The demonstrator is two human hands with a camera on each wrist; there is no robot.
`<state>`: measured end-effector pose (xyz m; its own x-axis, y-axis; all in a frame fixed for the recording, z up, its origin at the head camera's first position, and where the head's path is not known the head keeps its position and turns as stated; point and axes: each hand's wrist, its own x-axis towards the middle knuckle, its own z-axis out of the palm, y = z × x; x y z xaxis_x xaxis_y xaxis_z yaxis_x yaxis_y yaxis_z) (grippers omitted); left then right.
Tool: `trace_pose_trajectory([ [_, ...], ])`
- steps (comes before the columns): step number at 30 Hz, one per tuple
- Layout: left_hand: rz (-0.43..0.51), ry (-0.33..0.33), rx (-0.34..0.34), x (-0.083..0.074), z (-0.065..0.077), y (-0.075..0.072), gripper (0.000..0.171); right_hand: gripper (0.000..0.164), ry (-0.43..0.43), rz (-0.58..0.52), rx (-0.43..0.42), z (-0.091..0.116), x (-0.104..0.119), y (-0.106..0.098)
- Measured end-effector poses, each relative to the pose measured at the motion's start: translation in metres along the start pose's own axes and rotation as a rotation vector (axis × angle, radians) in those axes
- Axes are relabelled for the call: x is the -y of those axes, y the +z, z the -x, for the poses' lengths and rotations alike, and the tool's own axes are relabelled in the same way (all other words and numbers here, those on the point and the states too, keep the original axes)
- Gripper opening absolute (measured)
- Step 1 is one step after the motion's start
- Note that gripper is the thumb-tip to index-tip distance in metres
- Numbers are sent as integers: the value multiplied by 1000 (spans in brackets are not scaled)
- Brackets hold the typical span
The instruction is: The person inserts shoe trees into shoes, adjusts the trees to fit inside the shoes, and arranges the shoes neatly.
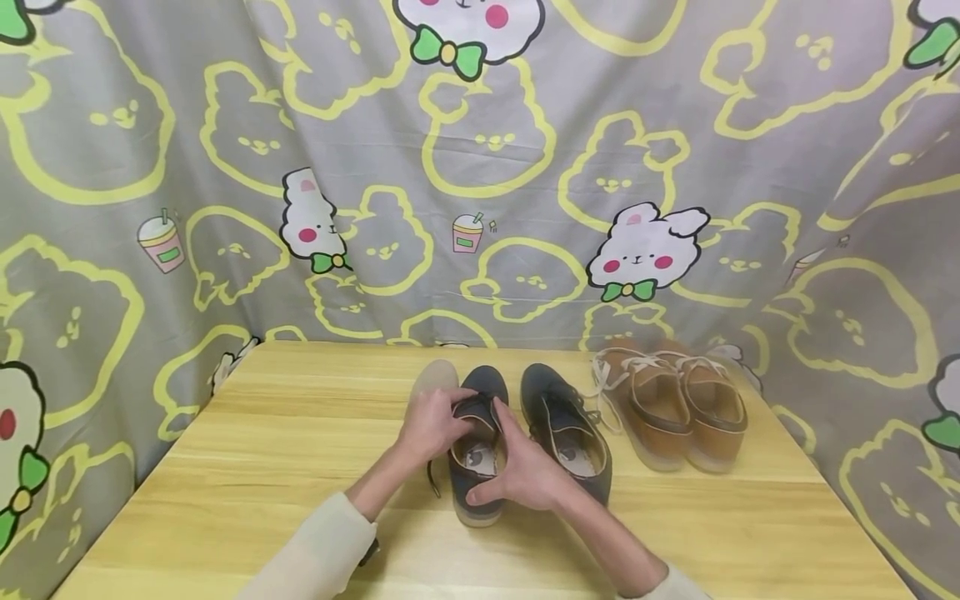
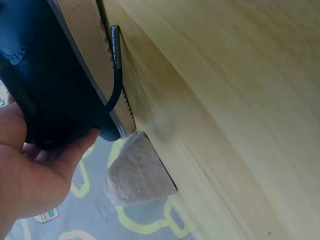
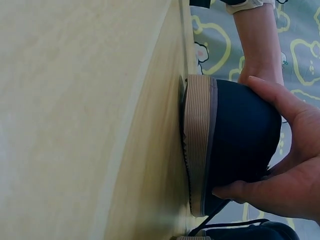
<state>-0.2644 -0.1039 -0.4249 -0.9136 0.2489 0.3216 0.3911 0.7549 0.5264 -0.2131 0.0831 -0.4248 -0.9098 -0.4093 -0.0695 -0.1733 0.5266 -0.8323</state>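
A dark blue lace-up shoe (image 1: 487, 381) with a ridged pale sole stands on the table between my two hands, toe pointing away. My left hand (image 1: 432, 423) grips it from the left near the tongue and lacing. From the right, my right hand (image 1: 531, 472) holds its side, the thumb at the heel and the fingers reaching forward to the lacing. A black lace (image 2: 117, 80) hangs down the left side, its tip close to the wood. In the right wrist view the shoe (image 3: 240, 132) shows its side and sole edge within my spread grasp.
The matching dark blue shoe (image 1: 542, 387) stands just right of the right hand. Farther right is a pair of brown shoes (image 1: 716, 408) with white laces. Beyond the left hand sits a pale, rough-surfaced block (image 2: 139, 175). A patterned curtain (image 1: 510, 275) hangs behind the wooden table (image 1: 322, 425).
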Motion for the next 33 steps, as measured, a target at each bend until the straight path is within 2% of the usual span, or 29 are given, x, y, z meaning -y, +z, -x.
trace_pose_trajectory([
  [4,22,23,8,0,2,0,43,141,-2,1,-6,1,0,0],
  [14,71,33,40,0,7,1,46,141,18,0,-10,1,0,0],
  [19,78,15,59,-1,10,-1,50,141,26,4,-9,1,-1,0],
  [25,127,-45,121,-3,15,-10,56,141,20,1,-3,1,-1,0],
  [33,137,-79,144,-6,24,-26,51,141,22,-6,-4,2,-1,-1],
])
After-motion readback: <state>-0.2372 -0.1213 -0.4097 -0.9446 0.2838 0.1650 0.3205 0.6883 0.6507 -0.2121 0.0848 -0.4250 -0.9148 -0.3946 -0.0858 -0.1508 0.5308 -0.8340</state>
